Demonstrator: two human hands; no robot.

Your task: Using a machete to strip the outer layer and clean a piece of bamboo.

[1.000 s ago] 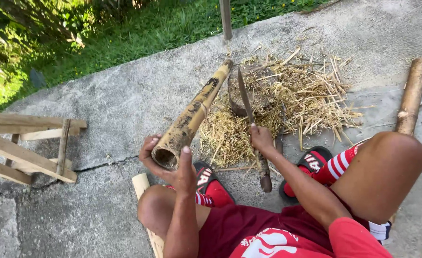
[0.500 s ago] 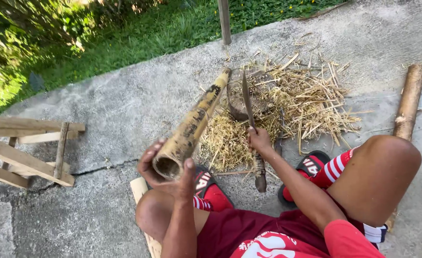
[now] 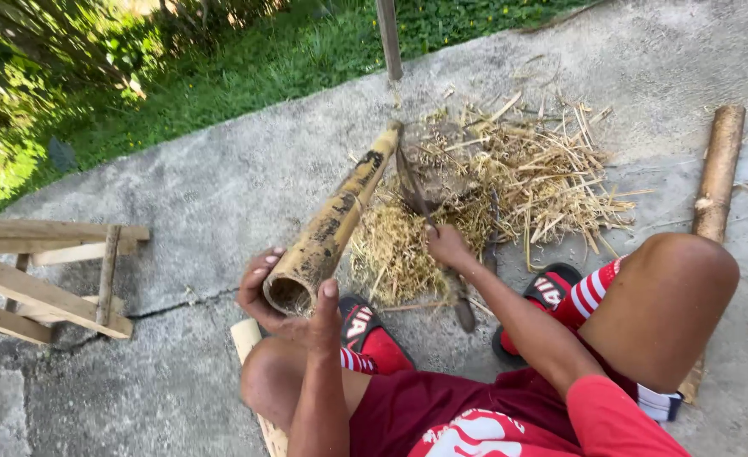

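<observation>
The curved blade (image 3: 414, 182) shows only in part: its handle is hidden inside the right hand (image 3: 448, 247), and its tip is lost against the straw pile (image 3: 509, 182). The wooden frame (image 3: 44, 271) is cut off by the left edge. The upright post (image 3: 388, 38) runs out at the top. The left hand (image 3: 293, 309) hides the bamboo tube's (image 3: 331, 224) near rim from below

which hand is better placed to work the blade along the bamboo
Right. The right hand already grips the curved blade, whose edge lies against the bamboo pole; the left hand cups the pole's near open end.
</observation>
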